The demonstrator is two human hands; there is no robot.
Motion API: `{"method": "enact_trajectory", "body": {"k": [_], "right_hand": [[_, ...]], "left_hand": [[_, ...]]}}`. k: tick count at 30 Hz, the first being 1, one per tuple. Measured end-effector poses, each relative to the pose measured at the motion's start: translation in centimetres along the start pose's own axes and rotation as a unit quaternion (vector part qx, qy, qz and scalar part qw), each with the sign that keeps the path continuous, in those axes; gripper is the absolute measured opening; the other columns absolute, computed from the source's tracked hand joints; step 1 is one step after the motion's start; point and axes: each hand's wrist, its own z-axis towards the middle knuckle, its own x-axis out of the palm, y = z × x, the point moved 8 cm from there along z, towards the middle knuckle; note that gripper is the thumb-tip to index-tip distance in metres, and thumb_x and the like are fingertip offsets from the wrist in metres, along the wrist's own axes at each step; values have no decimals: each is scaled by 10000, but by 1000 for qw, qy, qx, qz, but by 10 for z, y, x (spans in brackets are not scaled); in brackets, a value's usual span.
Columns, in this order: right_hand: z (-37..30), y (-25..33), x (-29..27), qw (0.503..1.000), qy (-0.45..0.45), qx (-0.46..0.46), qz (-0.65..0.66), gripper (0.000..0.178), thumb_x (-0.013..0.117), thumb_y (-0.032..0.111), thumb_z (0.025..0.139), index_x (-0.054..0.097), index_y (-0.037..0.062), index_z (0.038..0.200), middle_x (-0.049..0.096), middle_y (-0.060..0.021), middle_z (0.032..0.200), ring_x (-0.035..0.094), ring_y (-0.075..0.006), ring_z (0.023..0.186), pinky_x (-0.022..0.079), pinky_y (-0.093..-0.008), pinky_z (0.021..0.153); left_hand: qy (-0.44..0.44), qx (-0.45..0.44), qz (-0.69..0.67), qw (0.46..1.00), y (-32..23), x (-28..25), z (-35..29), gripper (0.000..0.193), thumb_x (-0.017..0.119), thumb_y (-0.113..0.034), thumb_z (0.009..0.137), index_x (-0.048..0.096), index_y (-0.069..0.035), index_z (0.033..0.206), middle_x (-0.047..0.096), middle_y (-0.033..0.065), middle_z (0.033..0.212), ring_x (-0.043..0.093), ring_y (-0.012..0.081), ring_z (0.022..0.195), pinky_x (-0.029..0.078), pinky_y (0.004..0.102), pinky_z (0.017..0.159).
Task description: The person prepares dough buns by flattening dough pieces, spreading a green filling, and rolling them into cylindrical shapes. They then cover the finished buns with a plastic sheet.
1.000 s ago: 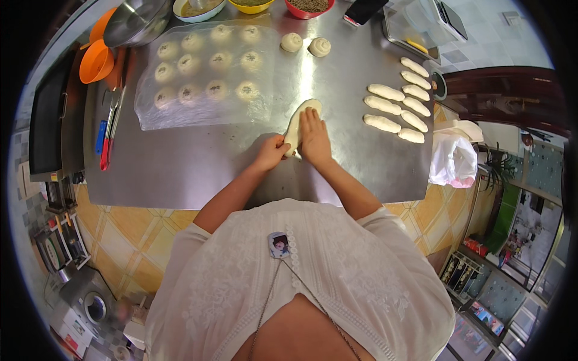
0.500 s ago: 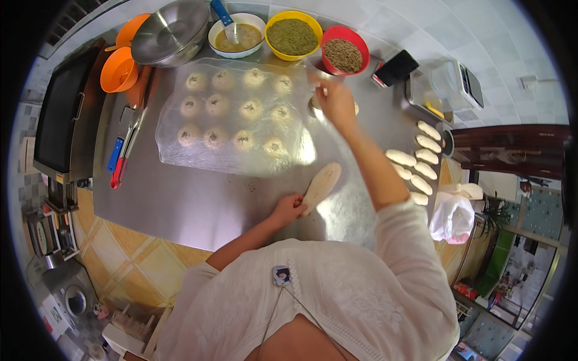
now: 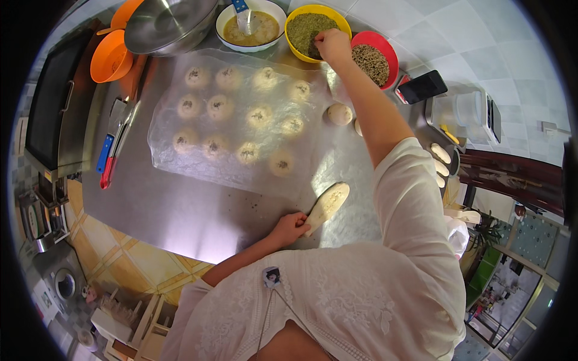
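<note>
At the near end of a flat, elongated piece of dough point(image 3: 328, 208), my left hand point(image 3: 291, 228) is closed on its edge, fingers and thumb pinching it. The dough lies slanted on the metal table, with small specks on its top. My right hand point(image 3: 332, 46) is at the right side of a yellow bowl point(image 3: 348, 27) full of dried green flakes point(image 3: 308, 29). Its fingers are pinched together at the flakes; what is between them is hidden. Beneath my right forearm lies a round dough ball point(image 3: 339, 114), with another partly hidden by the arm.
Speckled dough balls point(image 3: 221, 108) lie under clear plastic sheeting point(image 3: 211, 165). A red bowl of seeds point(image 3: 391, 55), a white bowl of liquid point(image 3: 280, 36) and a steel bowl point(image 3: 171, 27) line the back. Tools point(image 3: 107, 150) lie left; a phone point(image 3: 422, 87) and dough pieces point(image 3: 441, 153) are right.
My right hand has moved from above the dough balls, near the red bowl, to the yellow bowl. My left hand keeps its hold on the dough. The whole view has shifted slightly.
</note>
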Motion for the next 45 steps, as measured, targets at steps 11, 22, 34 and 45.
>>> {"method": "enact_trajectory", "body": {"k": [11,22,34,45], "right_hand": [[-73,-39,-45,726,38,213,653,200,705,27,816,654,-81,977,669,-94,936,621,-123,771,528,-221,708],[-415,-24,-17,928,147,212,269,142,684,99,781,726,3,877,702,-127,802,663,-229,663,541,-313,676],[-518,103,-19,994,-86,31,56,496,481,-31,835,397,-123,1316,404,-293,1375,407,-424,1284,380,-464,1037],[-478,62,-52,999,-33,38,-3,512,555,24,779,469,-107,1267,483,-228,1320,431,-361,1261,365,-432,1038]], "left_hand": [[-32,45,32,998,12,3,3,199,595,-139,912,588,23,1027,676,58,828,560,91,673,448,260,614],[-82,79,-39,993,21,8,-1,266,605,-82,873,540,41,1100,682,109,897,661,148,772,469,264,624],[-135,74,-10,988,47,-2,-2,192,554,-82,919,542,-4,1094,647,82,962,635,137,838,499,261,696],[-123,75,-17,989,30,6,-24,199,558,-84,917,567,7,1093,636,64,917,608,124,776,513,253,646]]}}
